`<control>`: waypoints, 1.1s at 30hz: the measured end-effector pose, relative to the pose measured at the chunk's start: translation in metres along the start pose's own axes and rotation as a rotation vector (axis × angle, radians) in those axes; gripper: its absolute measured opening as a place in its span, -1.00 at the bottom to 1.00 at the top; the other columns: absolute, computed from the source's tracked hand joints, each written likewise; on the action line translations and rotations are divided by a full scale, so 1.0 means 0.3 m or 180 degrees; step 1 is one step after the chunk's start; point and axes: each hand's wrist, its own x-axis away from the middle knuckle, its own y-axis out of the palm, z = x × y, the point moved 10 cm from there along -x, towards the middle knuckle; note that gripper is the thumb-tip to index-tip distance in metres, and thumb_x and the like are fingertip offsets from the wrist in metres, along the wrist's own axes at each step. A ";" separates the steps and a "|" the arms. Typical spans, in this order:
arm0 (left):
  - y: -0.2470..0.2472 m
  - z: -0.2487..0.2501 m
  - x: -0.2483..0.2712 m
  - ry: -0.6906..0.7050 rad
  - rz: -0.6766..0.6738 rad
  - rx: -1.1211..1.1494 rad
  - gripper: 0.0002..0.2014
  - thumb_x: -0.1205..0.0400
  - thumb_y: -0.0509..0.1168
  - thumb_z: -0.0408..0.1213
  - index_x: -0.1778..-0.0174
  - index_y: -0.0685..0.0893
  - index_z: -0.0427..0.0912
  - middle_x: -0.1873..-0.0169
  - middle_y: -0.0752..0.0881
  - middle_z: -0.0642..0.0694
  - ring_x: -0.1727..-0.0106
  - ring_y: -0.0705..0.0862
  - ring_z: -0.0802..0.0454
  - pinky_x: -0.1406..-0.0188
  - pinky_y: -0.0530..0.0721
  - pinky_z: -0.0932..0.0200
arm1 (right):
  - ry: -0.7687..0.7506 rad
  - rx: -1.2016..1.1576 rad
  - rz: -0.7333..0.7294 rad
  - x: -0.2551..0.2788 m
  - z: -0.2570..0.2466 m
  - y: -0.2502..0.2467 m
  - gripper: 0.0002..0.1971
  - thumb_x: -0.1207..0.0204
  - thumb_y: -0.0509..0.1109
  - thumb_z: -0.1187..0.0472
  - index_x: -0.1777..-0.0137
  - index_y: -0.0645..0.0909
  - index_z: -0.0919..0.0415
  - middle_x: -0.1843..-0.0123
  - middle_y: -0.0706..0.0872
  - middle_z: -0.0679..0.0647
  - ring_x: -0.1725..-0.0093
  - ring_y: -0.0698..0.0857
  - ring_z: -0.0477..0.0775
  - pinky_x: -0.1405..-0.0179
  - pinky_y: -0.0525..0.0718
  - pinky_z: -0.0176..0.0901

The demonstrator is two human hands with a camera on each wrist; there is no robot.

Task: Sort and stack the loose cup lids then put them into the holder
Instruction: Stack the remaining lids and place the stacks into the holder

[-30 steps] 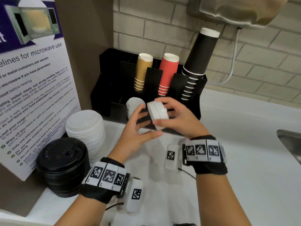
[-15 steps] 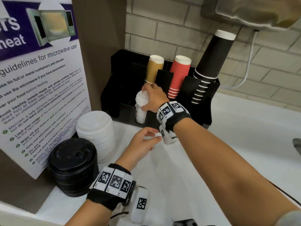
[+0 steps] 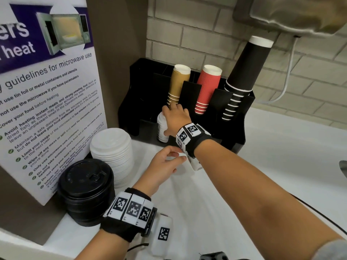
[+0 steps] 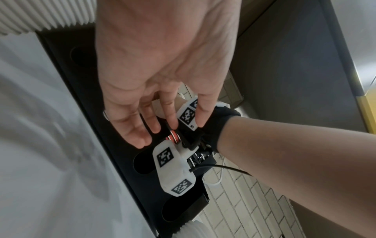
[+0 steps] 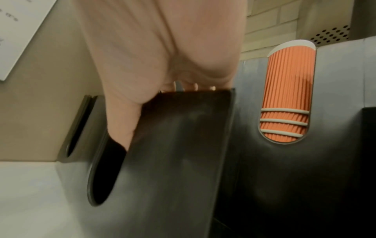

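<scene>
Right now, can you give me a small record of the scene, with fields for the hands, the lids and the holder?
right hand: on the small white lids in the holder's front slot; grip unclear
left hand: open, empty, above the counter
holder: black, holds tan, red and black cups
loose white lids: stacked on counter
black lids: stacked in front of the white stack
</scene>
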 end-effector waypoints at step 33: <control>0.016 -0.016 -0.010 -0.0010 0.0013 0.0050 -0.88 -0.66 0.37 -0.26 -0.09 0.70 0.01 -0.04 0.64 0.00 0.01 0.70 0.05 0.03 0.65 0.19 | 0.2555 -0.2420 -0.0151 0.747 0.598 0.224 -0.36 -0.29 0.64 0.06 -0.19 0.29 0.07 -0.17 0.57 0.23 -0.09 0.57 0.25 -0.01 0.58 0.05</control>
